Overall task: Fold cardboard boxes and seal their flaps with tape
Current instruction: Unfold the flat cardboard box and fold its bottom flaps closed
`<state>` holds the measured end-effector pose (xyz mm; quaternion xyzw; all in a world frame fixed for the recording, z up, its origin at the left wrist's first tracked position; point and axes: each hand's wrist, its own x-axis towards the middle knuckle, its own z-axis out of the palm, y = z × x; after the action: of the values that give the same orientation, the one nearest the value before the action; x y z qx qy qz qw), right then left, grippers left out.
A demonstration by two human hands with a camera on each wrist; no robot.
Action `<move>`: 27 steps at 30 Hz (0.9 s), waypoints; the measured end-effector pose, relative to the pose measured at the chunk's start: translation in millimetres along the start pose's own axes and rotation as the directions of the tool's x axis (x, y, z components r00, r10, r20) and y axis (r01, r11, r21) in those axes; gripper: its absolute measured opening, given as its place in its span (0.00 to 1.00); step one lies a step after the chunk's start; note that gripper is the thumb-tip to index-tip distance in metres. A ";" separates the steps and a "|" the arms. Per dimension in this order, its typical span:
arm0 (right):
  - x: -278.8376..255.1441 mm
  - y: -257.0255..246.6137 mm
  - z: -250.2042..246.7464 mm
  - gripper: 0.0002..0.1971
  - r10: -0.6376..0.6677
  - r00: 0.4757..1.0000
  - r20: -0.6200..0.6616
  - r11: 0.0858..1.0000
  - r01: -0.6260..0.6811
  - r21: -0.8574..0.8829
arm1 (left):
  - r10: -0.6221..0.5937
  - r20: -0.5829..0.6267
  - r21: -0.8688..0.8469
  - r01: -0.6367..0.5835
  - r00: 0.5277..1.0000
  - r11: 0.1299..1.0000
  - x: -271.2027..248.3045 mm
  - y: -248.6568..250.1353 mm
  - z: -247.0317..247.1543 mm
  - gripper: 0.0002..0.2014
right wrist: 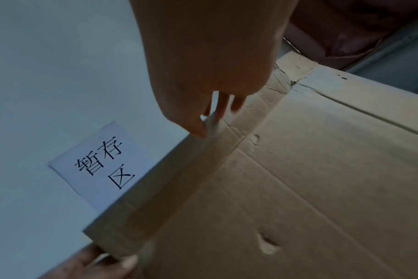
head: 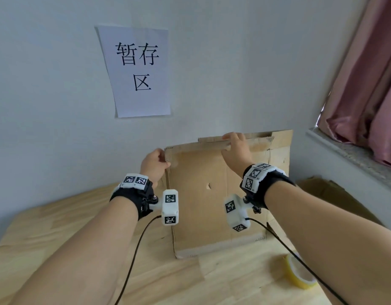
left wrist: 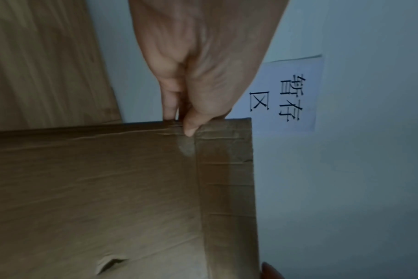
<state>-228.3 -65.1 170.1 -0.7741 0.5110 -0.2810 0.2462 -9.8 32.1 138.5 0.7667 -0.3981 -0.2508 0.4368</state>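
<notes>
Fingers: left hand [head: 154, 165] pinches the upper left corner of the flattened brown cardboard box [head: 212, 194], thumb [left wrist: 191, 122] on the near face and fingers behind. Right hand [head: 235, 148] curls over the top edge further along, thumb [right wrist: 193, 122] near side and fingertips over the far side. Box stands upright on the pale wooden table [head: 58, 238], hanging below both grips, against the wall.

Step in hand, judged: taking the flat box up to open it. Keep both grips on the same panel edge and draw it clear of the wall before squaring it, so the worn creases do not buckle.

View differences: only the head view shows the roll of yellow tape [head: 300, 274], well below the right fingers near the table edge. The right wrist view shows a torn crease [right wrist: 291, 81] beyond its fingers. The left wrist view shows a puncture [left wrist: 112, 262] in the panel far below the thumb.
</notes>
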 end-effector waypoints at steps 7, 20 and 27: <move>3.4 1.3 -13.2 0.26 0.004 1.000 -0.022 0.966 -0.009 -0.257 | 0.139 -0.157 0.022 -0.137 0.978 0.990 -3.6 23.4 -23.2 0.13; -3.3 -24.8 -19.7 0.14 -0.185 0.981 0.049 0.895 0.189 -0.405 | 0.121 -0.288 0.187 -0.068 0.950 0.980 -11.2 24.1 -49.3 0.17; -16.6 -52.0 -8.3 0.15 -0.277 0.957 0.087 0.875 0.289 -0.389 | 0.634 0.073 0.699 -0.493 0.770 0.518 -42.1 53.5 -36.4 0.26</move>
<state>-205.4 -31.9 207.7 -0.8782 0.4350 -0.1931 0.0475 -27.5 68.1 204.5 0.7190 -0.6443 0.1450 0.2163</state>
